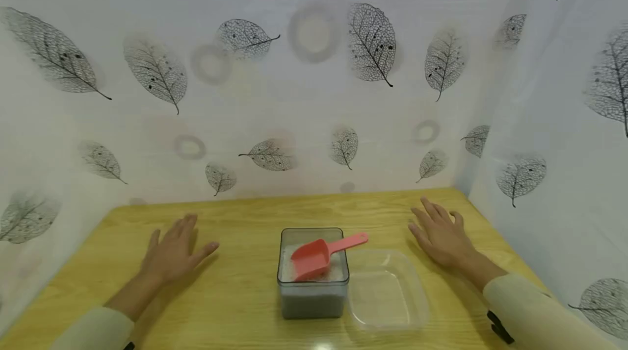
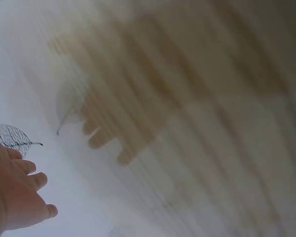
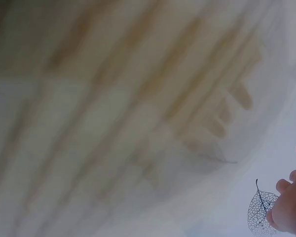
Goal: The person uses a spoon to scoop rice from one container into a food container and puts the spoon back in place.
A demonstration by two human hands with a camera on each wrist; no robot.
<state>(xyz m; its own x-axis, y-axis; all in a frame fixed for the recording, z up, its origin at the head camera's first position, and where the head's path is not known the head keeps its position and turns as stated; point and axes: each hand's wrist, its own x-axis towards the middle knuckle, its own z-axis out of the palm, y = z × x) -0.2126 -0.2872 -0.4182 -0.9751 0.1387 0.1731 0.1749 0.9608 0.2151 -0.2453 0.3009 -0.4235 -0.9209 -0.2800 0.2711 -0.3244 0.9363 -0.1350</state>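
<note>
A square see-through container [image 1: 314, 298] stands on the table, filled with pale grains that look like rice. On the grains lies a red scoop [image 1: 314, 257], its handle reaching over the right rim. Beside it on the right sits a shallow clear plastic box [image 1: 385, 295]. My left hand [image 1: 171, 252] is at the left of the table, palm down, fingers loosely spread, holding nothing. To the right of the clear box, my right hand [image 1: 444, 235] is likewise spread and holds nothing. Each wrist view shows only part of its hand, such as the left palm [image 2: 19, 197] and right fingers [image 3: 288, 202].
The wood-grain table [image 1: 235, 306] ends at the back against a white sheet [image 1: 314, 94] printed with dark leaves. The same sheet closes in the left and right sides.
</note>
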